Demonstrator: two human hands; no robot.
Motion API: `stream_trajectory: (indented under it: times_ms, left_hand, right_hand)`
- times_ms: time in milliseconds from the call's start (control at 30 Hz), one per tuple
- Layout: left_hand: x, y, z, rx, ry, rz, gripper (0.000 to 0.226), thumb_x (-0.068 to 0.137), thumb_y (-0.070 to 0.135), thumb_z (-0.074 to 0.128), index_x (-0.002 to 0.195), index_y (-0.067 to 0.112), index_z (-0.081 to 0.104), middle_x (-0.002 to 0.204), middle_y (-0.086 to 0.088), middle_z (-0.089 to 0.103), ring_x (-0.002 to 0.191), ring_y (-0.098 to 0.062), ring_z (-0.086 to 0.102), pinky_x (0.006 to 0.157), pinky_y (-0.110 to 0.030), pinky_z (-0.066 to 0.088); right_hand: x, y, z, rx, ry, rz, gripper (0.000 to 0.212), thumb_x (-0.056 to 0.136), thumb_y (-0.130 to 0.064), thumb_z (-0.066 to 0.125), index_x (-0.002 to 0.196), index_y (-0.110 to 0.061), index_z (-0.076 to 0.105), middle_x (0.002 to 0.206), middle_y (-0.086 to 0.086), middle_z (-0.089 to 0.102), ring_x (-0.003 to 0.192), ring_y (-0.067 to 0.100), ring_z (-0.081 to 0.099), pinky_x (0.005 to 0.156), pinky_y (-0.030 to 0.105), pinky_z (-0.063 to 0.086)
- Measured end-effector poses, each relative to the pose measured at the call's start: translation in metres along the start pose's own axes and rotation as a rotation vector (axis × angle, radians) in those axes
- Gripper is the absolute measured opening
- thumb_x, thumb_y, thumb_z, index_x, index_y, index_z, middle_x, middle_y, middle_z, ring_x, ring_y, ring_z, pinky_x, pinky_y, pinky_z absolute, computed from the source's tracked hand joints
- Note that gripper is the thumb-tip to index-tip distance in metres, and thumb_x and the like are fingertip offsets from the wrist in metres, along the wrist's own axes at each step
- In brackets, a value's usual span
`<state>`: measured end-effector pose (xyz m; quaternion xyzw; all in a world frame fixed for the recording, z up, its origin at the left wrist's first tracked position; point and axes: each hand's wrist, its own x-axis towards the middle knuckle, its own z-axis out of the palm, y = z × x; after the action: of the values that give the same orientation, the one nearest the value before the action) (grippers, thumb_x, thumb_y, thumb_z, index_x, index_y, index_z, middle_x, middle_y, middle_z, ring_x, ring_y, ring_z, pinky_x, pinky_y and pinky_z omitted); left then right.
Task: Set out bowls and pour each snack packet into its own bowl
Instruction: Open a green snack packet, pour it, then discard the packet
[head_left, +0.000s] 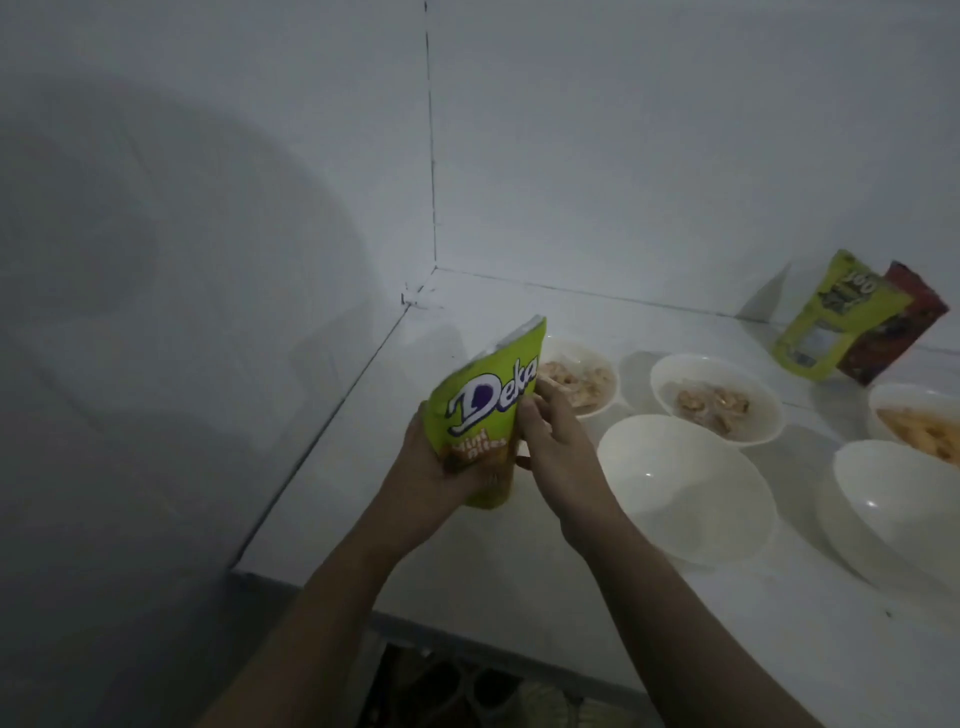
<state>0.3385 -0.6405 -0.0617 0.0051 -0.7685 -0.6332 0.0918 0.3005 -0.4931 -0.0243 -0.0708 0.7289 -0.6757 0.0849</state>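
At centre frame, the left hand (431, 462) cups the base of a green packet (483, 410) held upright over the desk (415, 519), while the right hand (550, 441) pinches its side edge. The thin, crinkly film looks light and slippery; best gripped at the top seam. An empty bowl (685, 488) waits just right; filled bowls (717, 400) and two packets (841, 322) stand beyond.

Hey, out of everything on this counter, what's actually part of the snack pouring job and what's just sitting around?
Part of the job:
- green Deka packet, held by left hand and right hand
- two empty bowls
- three filled bowls
- yellow-green packet and red packet against the wall

Just lying about:
- dim clutter under the counter, too dark to identify
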Motion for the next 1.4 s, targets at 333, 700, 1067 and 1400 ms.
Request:
stream_trajectory:
  times_ms: [333, 700, 1067, 1400]
  left_hand:
    - [0.008, 0.019, -0.048, -0.060, -0.625, -0.147, 0.089, 0.063, 0.045, 0.080, 0.139, 0.047, 0.033, 0.146, 0.011, 0.039, 0.132, -0.013, 0.044, 0.109, -0.039, 0.042]
    - [0.011, 0.016, -0.044, -0.111, -0.644, -0.106, 0.111, 0.045, 0.078, 0.076, 0.141, 0.047, 0.029, 0.148, 0.010, 0.036, 0.133, -0.015, 0.043, 0.107, -0.037, 0.044]
    - [0.010, 0.023, -0.041, -0.129, -0.514, -0.065, 0.063, 0.064, 0.079, 0.060, 0.120, 0.057, 0.039, 0.132, 0.022, 0.046, 0.127, 0.001, 0.043, 0.085, -0.014, 0.050]
    - [0.016, 0.031, -0.044, -0.108, -0.426, -0.016, 0.026, 0.086, 0.055, 0.052, 0.112, 0.055, 0.051, 0.125, 0.016, 0.058, 0.118, -0.008, 0.055, 0.090, -0.022, 0.049]
  right_hand:
    - [-0.005, 0.012, 0.026, -0.010, 0.142, 0.025, 0.029, 0.102, -0.043, 0.040, 0.128, -0.043, 0.053, 0.115, -0.025, 0.064, 0.112, 0.002, 0.060, 0.102, 0.041, 0.048]
    - [-0.001, 0.012, 0.030, -0.013, 0.163, -0.013, 0.041, 0.104, -0.039, 0.036, 0.144, -0.031, 0.042, 0.135, -0.011, 0.056, 0.108, -0.007, 0.056, 0.077, 0.006, 0.047]
    - [-0.003, 0.015, 0.033, -0.036, 0.151, -0.119, 0.038, 0.105, -0.033, 0.036, 0.142, -0.028, 0.045, 0.131, -0.014, 0.058, 0.114, -0.012, 0.053, 0.086, 0.007, 0.044]
    - [-0.012, 0.008, 0.036, -0.088, 0.078, -0.220, 0.033, 0.105, -0.024, 0.038, 0.135, -0.037, 0.040, 0.121, -0.037, 0.044, 0.105, -0.032, 0.043, 0.081, -0.005, 0.035]
